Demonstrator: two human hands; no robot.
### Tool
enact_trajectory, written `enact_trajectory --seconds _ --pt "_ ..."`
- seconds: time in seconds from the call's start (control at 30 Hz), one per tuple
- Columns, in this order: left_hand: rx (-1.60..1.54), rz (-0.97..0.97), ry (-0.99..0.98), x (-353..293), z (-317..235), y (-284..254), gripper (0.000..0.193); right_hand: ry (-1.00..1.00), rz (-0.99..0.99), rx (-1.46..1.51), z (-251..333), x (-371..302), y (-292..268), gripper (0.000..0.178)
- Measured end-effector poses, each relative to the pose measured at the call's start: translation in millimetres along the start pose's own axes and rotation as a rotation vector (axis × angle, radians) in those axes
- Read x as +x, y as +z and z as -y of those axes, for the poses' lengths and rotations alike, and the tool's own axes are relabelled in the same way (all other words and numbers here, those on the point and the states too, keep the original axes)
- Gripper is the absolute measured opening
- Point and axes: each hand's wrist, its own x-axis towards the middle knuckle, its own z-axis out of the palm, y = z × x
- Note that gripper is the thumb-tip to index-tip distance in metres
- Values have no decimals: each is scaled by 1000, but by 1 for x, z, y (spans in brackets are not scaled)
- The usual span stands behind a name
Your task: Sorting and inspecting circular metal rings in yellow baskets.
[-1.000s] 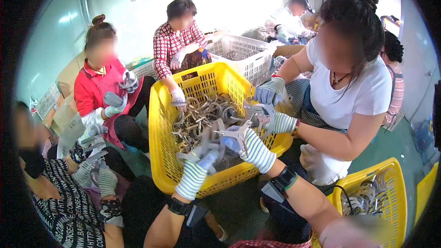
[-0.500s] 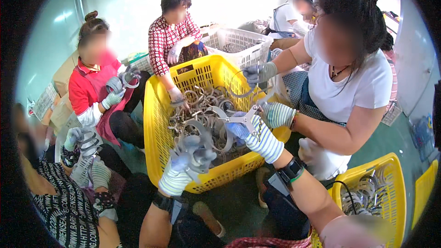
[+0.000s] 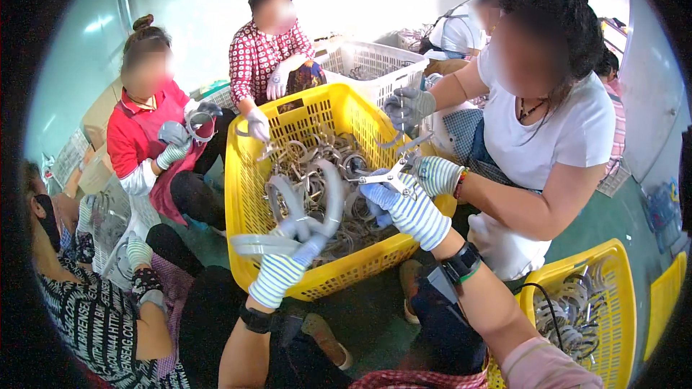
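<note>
My left hand (image 3: pixel 282 266), in a striped glove, is closed around several grey curved metal bands (image 3: pixel 329 202) that fan out above the near rim of the yellow crate (image 3: pixel 241 194). To its right my gloved right hand (image 3: pixel 412 210) grips a shiny three-armed metal bracket (image 3: pixel 393 178) over the crate's right side. Beneath both hands lies a heap of metal rings and clamp-like parts (image 3: pixel 353 162). A co-worker's gloved hand (image 3: pixel 436 175) is right beside the bracket; whether it touches it I cannot tell.
A second yellow crate (image 3: pixel 623 295) with more rings stands at my lower right. Behind the main crate is a white crate (image 3: pixel 404 65). Co-workers sit around it: one at the right in a white shirt (image 3: pixel 562 137), others at the left and far side, handling metal rings.
The bands in my left hand have swung apart and now show as separate rings. My right hand shifts slightly with the bracket. The far co-worker's hand has drawn back toward the crate's rim.
</note>
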Motion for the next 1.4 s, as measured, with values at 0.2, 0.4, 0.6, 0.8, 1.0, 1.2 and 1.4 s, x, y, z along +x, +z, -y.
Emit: enact_trajectory --seconds 0.2,0.4,0.6,0.8,1.0,1.2,1.4 --pt "-692 -314 -127 9 -4 -31 19 -178 174 -189 -19 4 -12 22" --pt "-816 -312 -195 8 4 -40 24 -271 179 -499 -5 -3 -6 29" --pt "-761 -256 -180 7 -5 -37 24 -405 194 -1092 -3 -3 -5 35" --pt "-589 -111 -161 4 -1 -41 26 -355 167 -1056 -7 -1 -14 35" --pt "-415 -6 -199 4 -3 -36 24 -432 28 -971 -10 2 -26 29" --pt "-375 -39 -193 4 -7 -30 28 -451 -99 -999 0 1 -25 31" --pt "-449 49 -141 1 7 -19 44 -410 -177 -733 -17 3 -13 29"
